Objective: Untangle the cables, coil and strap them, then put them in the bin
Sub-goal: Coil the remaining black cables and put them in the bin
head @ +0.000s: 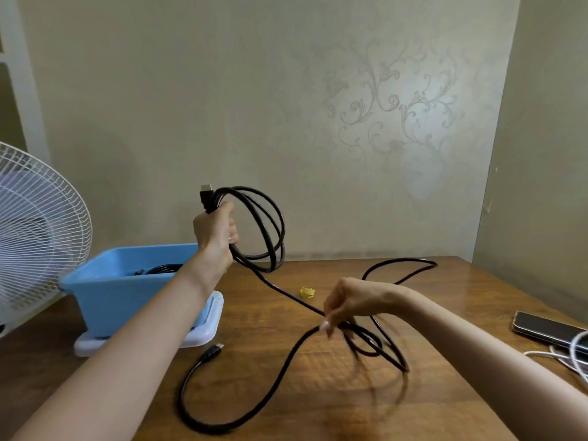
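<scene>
On my feed the left hand point(214, 232) is a fist, fingers curled round several round loops of a black cable point(286, 293), held up in the air above the back of the tabletop point(318, 409), just right of the bin point(108, 300). One plug point(206, 194), a black block with a metal tip, sticks up out of the top of that fist. The cable looks smooth and rubbery, with a matte sheath.

From the coil a straight stretch runs down to the right hand point(353, 300), which hangs low over the middle of the tabletop with its fingers pointing down, pinching the cable. Below those fingers a few slack loops are blurred, so I cannot tell how they cross. Another long loop lies toward the back right corner, and a wide curve sweeps toward the front edge and ends in the second plug point(213, 351), lying flat near the bin.

The bin is blue plastic, rectangular with sloping walls, at the left edge on a white, round-cornered lid point(203, 335). A dark coil point(162, 268) lies inside it. A small yellow strap point(307, 292), rolled up, lies between my two hands, just beside the taut stretch.

The tabletop is glossy brown wood with visible grain. A dark, shiny phone point(547, 329) lies at the right edge beside a white cord point(572, 354). A white wire-grille fan point(38, 224) stands at the left.
</scene>
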Demonstrator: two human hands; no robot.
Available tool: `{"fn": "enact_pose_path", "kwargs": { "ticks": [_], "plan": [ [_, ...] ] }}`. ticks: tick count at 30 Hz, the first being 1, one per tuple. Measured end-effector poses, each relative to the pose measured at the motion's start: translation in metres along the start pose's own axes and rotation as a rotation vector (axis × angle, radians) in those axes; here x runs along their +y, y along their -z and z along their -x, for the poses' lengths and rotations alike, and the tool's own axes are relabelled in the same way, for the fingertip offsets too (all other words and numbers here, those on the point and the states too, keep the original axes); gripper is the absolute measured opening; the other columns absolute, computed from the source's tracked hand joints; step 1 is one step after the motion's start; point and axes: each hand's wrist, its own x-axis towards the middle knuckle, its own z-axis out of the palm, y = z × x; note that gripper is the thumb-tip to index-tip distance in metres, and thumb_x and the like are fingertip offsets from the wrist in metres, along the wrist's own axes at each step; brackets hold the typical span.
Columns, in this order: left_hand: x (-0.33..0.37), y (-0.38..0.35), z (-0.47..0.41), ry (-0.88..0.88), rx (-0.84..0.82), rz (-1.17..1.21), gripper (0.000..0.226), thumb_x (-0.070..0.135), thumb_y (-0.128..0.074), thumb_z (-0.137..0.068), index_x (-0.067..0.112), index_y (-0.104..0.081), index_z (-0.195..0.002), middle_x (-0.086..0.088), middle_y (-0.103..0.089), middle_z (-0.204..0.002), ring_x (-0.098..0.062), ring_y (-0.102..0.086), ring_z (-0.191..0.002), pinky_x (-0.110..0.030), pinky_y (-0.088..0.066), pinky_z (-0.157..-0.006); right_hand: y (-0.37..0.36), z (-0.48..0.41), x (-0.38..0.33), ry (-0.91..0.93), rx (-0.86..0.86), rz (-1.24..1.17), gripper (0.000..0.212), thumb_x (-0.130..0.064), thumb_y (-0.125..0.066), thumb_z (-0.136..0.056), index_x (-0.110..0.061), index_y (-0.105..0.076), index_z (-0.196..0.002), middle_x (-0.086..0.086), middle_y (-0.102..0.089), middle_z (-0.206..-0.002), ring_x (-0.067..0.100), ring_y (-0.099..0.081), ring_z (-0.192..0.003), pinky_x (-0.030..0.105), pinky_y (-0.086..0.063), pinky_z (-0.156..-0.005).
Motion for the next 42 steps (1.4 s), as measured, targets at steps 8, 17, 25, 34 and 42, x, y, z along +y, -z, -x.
{"fn": "enact_pose_path", "kwargs": {
  "ticks": [8,17,25,34,42],
  "plan": [
    [0.011,0.024,-0.015,0.053,0.057,-0.041,0.034,0.004,-0.049,-0.085,0.020,-0.031,-0.060,0.012,-0.021,-0.030,-0.003,-0.014,-0.027,-0.014,-0.011,-0.031,-0.011,0.019,-0.006,-0.670,-0.339,0.714,0.033,-0.017,-0.068,-0.088,0.005,-0.063,-0.112,0.015,-0.069,-0.111,0.025,-0.067,-0.096,0.031,-0.051,-0.078],
    [-0.014,-0.007,0.011,0.125,-0.208,-0.372,0.030,0.005,-0.057,-0.085,0.014,-0.040,-0.063,0.004,-0.032,-0.041,-0.005,-0.025,-0.029,-0.014,-0.018,-0.030,-0.001,-0.006,-0.088,0.214,0.445,-0.607,0.141,-0.064,-0.084,-0.044,-0.037,0.005,-0.151,-0.002,0.000,-0.161,0.021,-0.011,-0.145,0.044,-0.018,-0.115],
    [0.009,0.019,0.020,0.355,-1.164,0.111,0.039,0.022,-0.074,-0.074,0.020,-0.040,-0.054,0.011,-0.023,-0.040,0.001,-0.029,-0.029,-0.013,-0.021,-0.030,0.001,-0.033,-0.043,0.197,0.322,-0.922,0.050,-0.038,-0.066,-0.085,-0.016,-0.051,-0.126,0.007,-0.064,-0.114,0.022,-0.061,-0.109,0.045,-0.042,-0.102],
    [-0.018,0.015,0.020,0.094,-0.522,0.038,0.022,0.028,-0.061,-0.089,0.008,-0.056,-0.082,0.010,-0.030,-0.045,-0.002,-0.028,-0.036,-0.014,-0.027,-0.038,0.010,-0.029,-0.056,0.455,0.435,-1.459,0.022,-0.032,-0.056,-0.088,-0.011,-0.054,-0.081,-0.009,-0.029,-0.045,0.002,-0.023,-0.033,0.013,-0.019,-0.033],
    [-0.022,0.014,0.024,0.176,-0.520,-0.086,0.034,0.011,-0.055,-0.092,0.016,-0.043,-0.061,0.009,-0.025,-0.039,-0.002,-0.020,-0.029,-0.014,-0.017,-0.031,0.010,-0.029,-0.062,0.174,0.755,-0.550,0.041,-0.032,-0.060,-0.093,-0.018,-0.055,-0.130,-0.002,-0.063,-0.095,0.011,-0.059,-0.081,0.021,-0.045,-0.069]
  ]
}}
